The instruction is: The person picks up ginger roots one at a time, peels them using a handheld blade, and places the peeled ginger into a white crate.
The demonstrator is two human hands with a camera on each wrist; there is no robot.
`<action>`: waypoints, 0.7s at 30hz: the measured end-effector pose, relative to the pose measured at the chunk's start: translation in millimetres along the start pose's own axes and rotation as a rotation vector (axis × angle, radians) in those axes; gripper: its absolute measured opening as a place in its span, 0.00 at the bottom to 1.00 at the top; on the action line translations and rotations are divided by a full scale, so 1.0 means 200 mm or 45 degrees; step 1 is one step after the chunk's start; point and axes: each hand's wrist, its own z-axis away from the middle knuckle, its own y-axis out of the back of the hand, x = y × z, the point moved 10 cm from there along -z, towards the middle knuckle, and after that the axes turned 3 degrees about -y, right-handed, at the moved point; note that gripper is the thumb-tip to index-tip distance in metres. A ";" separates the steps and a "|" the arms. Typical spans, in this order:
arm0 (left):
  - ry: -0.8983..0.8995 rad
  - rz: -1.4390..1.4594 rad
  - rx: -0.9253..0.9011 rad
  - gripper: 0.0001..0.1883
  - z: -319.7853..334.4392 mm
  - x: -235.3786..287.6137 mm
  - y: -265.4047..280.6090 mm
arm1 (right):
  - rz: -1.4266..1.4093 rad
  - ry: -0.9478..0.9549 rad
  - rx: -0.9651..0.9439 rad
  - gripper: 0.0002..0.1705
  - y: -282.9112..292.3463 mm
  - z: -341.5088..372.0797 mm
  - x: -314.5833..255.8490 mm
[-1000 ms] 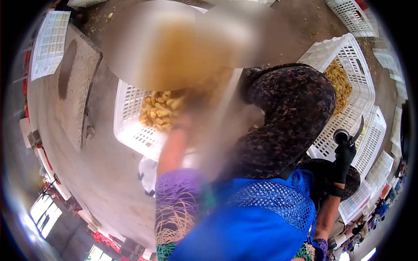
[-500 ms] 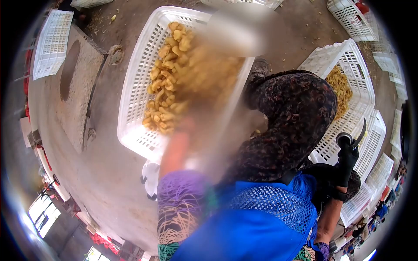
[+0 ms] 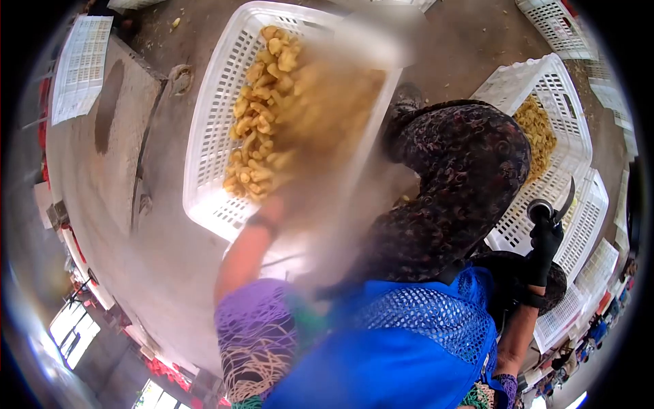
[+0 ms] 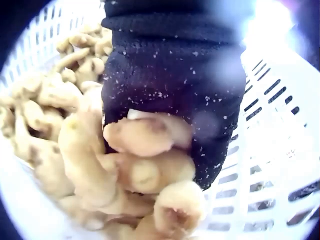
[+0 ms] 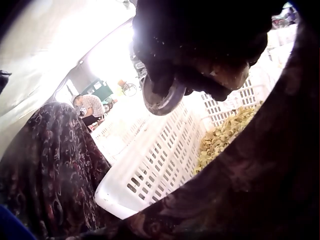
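My left hand (image 4: pixel 170 75), in a dark glove dusted with pale specks, is down among the ginger roots (image 4: pixel 82 155) in a white crate (image 3: pixel 204 160). In the left wrist view several ginger pieces lie against the glove and hide its fingers, so I cannot tell whether they curl round any piece. A blurred patch covers this hand in the head view. Off to the right, my black-gloved right hand (image 3: pixel 543 249) grips a curved knife (image 3: pixel 567 199). A round metal piece (image 3: pixel 539 210) shows at the top of that fist.
Another white crate (image 3: pixel 572 126) holds small yellowish pieces (image 3: pixel 535 136) beside my right leg. More white crates (image 3: pixel 555 27) stand farther back. A stone slab (image 3: pixel 112 129) lies to the left. A crouching person (image 5: pixel 91 108) shows in the right wrist view.
The left forearm and elbow have swung left and the hand has drawn slightly back, staying over the ginger crate. The right hand keeps its hold on the knife, nearly in place.
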 end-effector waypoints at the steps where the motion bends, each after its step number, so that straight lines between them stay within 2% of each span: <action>1: 0.062 0.074 -0.042 0.19 0.13 0.03 0.12 | 0.002 -0.005 -0.007 0.13 -0.01 0.00 0.01; 2: 0.175 0.174 -0.022 0.20 0.25 0.02 0.25 | 0.031 -0.048 -0.005 0.13 -0.01 -0.01 0.03; 4: 0.550 0.398 0.216 0.20 0.44 -0.04 0.54 | 0.090 -0.137 -0.001 0.14 -0.01 -0.01 0.07; 5: 0.698 0.233 0.437 0.19 0.47 -0.04 0.67 | 0.088 -0.138 -0.006 0.14 -0.02 -0.01 0.07; 6: 0.699 0.231 0.440 0.19 0.44 -0.03 0.68 | 0.070 -0.101 -0.022 0.15 -0.04 -0.01 0.06; 8: 0.708 1.037 1.179 0.16 0.49 -0.12 0.75 | 0.055 -0.061 -0.034 0.15 -0.03 -0.01 0.04; 9: 0.532 1.606 1.255 0.13 0.37 -0.17 0.60 | 0.049 -0.040 -0.036 0.15 -0.03 -0.02 0.03; 10: 0.527 1.603 1.261 0.13 0.27 -0.19 0.53 | 0.041 -0.022 -0.037 0.15 -0.03 -0.03 0.02; 12: 0.594 1.978 1.317 0.11 0.05 -0.28 0.34 | 0.044 -0.027 -0.018 0.16 -0.04 -0.01 -0.03; 13: 0.585 1.978 1.323 0.11 -0.05 -0.33 0.30 | 0.058 -0.038 -0.004 0.16 -0.04 0.00 -0.04; 14: 0.572 1.972 1.436 0.10 -0.12 -0.38 0.27 | 0.063 -0.030 -0.002 0.16 -0.02 -0.02 -0.01; 15: 0.568 1.972 1.538 0.10 -0.17 -0.41 0.18 | 0.060 0.002 -0.011 0.16 0.00 -0.04 0.02; 16: 0.570 1.985 1.532 0.10 -0.22 -0.44 0.02 | 0.053 0.035 -0.021 0.16 0.02 -0.05 0.04; 17: 0.616 1.157 1.426 0.09 -0.23 -0.43 -0.02 | 0.064 0.003 -0.005 0.16 0.03 -0.05 0.05; 18: 0.616 0.347 1.238 0.09 -0.23 -0.31 0.08 | 0.067 0.003 -0.003 0.16 0.03 -0.04 0.03; 19: 0.611 0.347 1.237 0.09 -0.26 -0.32 0.12 | 0.076 -0.003 -0.008 0.16 0.02 -0.03 0.02; 20: 0.613 1.337 1.380 0.09 -0.22 -0.39 0.27 | 0.080 -0.008 -0.013 0.16 0.01 -0.02 0.01; 21: 0.554 2.347 1.390 0.10 -0.24 -0.34 0.30 | 0.077 -0.011 -0.012 0.16 0.01 -0.01 0.00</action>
